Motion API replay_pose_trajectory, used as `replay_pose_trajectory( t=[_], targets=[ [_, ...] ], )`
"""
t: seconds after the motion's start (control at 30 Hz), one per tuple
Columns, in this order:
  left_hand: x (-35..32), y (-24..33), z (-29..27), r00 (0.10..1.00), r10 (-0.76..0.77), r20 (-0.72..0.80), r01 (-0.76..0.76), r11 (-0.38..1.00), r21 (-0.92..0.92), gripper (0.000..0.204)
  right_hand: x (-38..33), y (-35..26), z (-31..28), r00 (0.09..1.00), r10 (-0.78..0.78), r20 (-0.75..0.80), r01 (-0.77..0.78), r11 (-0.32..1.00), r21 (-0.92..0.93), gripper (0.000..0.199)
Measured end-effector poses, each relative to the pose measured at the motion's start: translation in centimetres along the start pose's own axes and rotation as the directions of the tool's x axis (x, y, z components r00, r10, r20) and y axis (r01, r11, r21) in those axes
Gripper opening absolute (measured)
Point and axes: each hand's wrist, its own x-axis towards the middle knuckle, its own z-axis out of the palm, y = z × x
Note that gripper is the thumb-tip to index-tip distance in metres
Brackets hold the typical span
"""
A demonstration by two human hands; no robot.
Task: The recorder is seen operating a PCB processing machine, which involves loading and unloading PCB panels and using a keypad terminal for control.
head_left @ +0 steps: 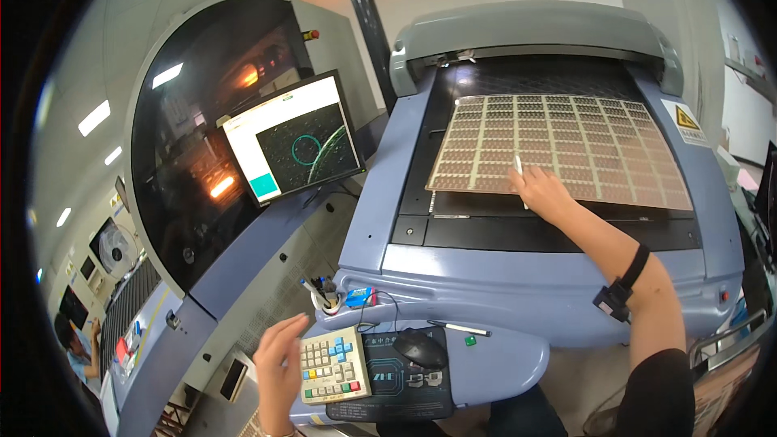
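Observation:
A large copper-coloured circuit board panel (558,146) with a grid of repeated patterns lies on the machine's dark bed. My right hand (541,191) is at its near edge, fingers closed round a slim white pen (518,165). The pen's upper end sticks out above the fingers; most of it is hidden. My left hand (280,356) is raised beside a beige keypad (333,366), holding nothing, its fingers loosely extended. A black computer mouse (421,348) sits on a dark mouse mat (405,392) right of the keypad. A black band with a small box (613,301) circles my right arm.
A tilted monitor (295,139) stands left of the bed, before a large dark-windowed machine (214,137). A pen cup (325,299), a blue box (358,297) and a marker (465,328) lie around the ledge. Another person (79,348) is far left.

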Motion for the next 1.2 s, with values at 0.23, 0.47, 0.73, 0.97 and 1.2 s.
replay_pose_trajectory(
  t=[0.23, 0.47, 0.73, 0.97, 1.2],
  targets=[
    [5.3, 6.4, 8.2, 0.883, 0.372, 0.285, -0.329, 0.925, -0.189, 0.032, 2.9, 6.6, -8.1, 0.969, 0.097, -0.229, -0.064, 0.987, 0.147, 0.035],
    [9.5, 10.6, 15.4, 0.743, 0.544, 0.389, -0.446, 0.837, -0.318, 0.027, 2.1, 19.7, -25.3, 0.526, 0.296, -0.797, -0.358, 0.927, 0.108, 0.023],
    [14.2, 14.1, 22.9, 0.692, 0.697, 0.185, -0.596, 0.698, -0.397, 0.039, -8.5, 20.0, -26.5, -0.224, 0.876, -0.427, 0.061, 0.45, 0.891, 0.037],
    [17.3, 15.9, 30.5, 0.772, 0.633, 0.065, -0.62, 0.771, -0.144, 0.053, -12.5, 13.3, -12.2, -0.143, 0.989, -0.026, 0.296, 0.068, 0.953, 0.037],
    [19.6, 11.6, 36.4, 0.827, 0.281, 0.487, -0.324, 0.946, 0.005, 0.052, -11.8, 9.8, -5.8, -0.074, 0.94, 0.332, 0.205, -0.312, 0.928, 0.032]
  ],
)
